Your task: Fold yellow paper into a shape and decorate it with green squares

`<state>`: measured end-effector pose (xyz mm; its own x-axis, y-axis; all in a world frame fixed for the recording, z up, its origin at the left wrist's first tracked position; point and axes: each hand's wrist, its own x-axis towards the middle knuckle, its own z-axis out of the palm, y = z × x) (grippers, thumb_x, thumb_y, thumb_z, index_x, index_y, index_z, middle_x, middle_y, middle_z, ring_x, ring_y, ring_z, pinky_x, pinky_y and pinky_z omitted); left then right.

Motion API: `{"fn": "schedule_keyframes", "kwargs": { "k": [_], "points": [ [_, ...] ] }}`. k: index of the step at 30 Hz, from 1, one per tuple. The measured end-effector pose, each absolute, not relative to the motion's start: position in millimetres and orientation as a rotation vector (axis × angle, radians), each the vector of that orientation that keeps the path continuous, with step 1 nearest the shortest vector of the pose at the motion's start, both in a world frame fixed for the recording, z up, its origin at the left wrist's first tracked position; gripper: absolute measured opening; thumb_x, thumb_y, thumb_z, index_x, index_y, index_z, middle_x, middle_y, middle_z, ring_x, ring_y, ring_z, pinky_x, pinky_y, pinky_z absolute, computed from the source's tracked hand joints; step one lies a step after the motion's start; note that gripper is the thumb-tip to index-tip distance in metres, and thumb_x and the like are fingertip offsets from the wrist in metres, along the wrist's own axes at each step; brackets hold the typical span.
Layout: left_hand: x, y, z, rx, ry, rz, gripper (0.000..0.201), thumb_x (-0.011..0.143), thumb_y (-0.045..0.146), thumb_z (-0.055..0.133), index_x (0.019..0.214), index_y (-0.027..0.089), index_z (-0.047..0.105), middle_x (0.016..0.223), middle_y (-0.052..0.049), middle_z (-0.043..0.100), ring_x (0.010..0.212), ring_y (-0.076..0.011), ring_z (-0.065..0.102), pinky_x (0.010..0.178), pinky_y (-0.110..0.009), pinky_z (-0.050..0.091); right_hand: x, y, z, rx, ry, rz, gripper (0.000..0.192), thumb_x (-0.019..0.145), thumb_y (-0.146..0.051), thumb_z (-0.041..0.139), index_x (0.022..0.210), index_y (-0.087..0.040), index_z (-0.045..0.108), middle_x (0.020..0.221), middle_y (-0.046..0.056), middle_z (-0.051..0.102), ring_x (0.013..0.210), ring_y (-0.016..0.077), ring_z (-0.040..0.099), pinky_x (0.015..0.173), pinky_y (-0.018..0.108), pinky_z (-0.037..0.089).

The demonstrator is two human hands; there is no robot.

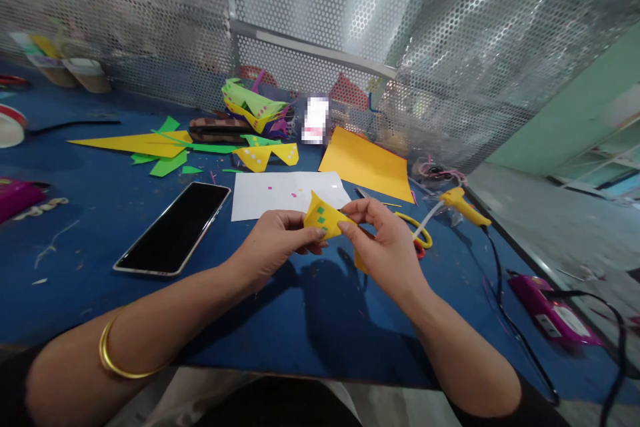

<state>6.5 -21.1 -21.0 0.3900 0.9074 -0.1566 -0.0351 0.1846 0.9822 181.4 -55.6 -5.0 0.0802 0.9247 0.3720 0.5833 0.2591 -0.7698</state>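
Between my two hands, above the front of the blue table, is a yellow paper cutout (330,219) with several green diamond shapes on it. My left hand (280,240) pinches its left part, thumb on the near face. My right hand (383,243) grips the right part, and a bit of the yellow paper hangs below those fingers. Just beyond lies a white sheet (255,197) with small pink scraps on it. Scissors with yellow and red handles (423,233) lie partly hidden behind my right hand.
A phone (175,227) lies left. Behind are a yellow cutout with white dots (257,157), green scraps (169,163), an orange-yellow sheet (370,163) and stacked paper cutouts (257,107). Right are a yellow glue gun (465,205), its black cable and a magenta box (550,313). Perforated metal (320,0) borders the back.
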Motion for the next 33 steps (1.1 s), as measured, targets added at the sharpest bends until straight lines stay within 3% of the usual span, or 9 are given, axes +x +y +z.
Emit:
{"fn": "schedule_keyframes", "kwargs": {
  "k": [14, 20, 29, 33],
  "points": [
    [6.2, -21.6, -15.7, 1.172, 0.932, 0.821, 0.025, 0.071, 0.04, 0.074, 0.075, 0.015, 0.077, 0.07, -0.006, 0.075, 0.064, -0.0148, 0.067, 0.066, -0.024, 0.05, 181.1, -56.4, -4.1, -1.416, -1.593, 0.478, 0.013, 0.08, -0.024, 0.061, 0.092, -0.019, 0.063, 0.085, 0.004, 0.067, 0.081, 0.0177, 0.063, 0.068, 0.03, 0.053],
    [8.7, -24.0, -14.0, 1.207, 0.986, 0.85, 0.029, 0.067, 0.04, 0.08, 0.083, 0.016, 0.078, 0.07, -0.004, 0.073, 0.064, -0.0148, 0.065, 0.067, -0.026, 0.051, 179.0, -57.6, -4.6, -1.434, -1.615, 0.487, 0.013, 0.081, -0.024, 0.061, 0.093, -0.019, 0.063, 0.085, 0.004, 0.066, 0.083, 0.0185, 0.062, 0.07, 0.031, 0.052],
    [10.5, -25.5, -16.7, 1.295, 1.015, 0.896, 0.023, 0.07, 0.037, 0.077, 0.066, 0.014, 0.072, 0.057, -0.001, 0.064, 0.055, -0.0118, 0.056, 0.059, -0.024, 0.046, 176.0, -59.4, -7.7, -1.447, -1.633, 0.514, 0.011, 0.083, -0.026, 0.06, 0.092, -0.02, 0.062, 0.086, 0.005, 0.065, 0.09, 0.0216, 0.061, 0.067, 0.031, 0.05],
    [10.5, -25.9, -15.3, 1.254, 1.016, 0.89, 0.026, 0.069, 0.039, 0.078, 0.073, 0.014, 0.075, 0.059, -0.001, 0.066, 0.057, -0.0124, 0.059, 0.061, -0.024, 0.048, 177.3, -59.2, -8.1, -1.445, -1.633, 0.502, 0.011, 0.083, -0.026, 0.06, 0.093, -0.02, 0.062, 0.087, 0.005, 0.065, 0.089, 0.0212, 0.061, 0.07, 0.031, 0.05]
  ]
}}
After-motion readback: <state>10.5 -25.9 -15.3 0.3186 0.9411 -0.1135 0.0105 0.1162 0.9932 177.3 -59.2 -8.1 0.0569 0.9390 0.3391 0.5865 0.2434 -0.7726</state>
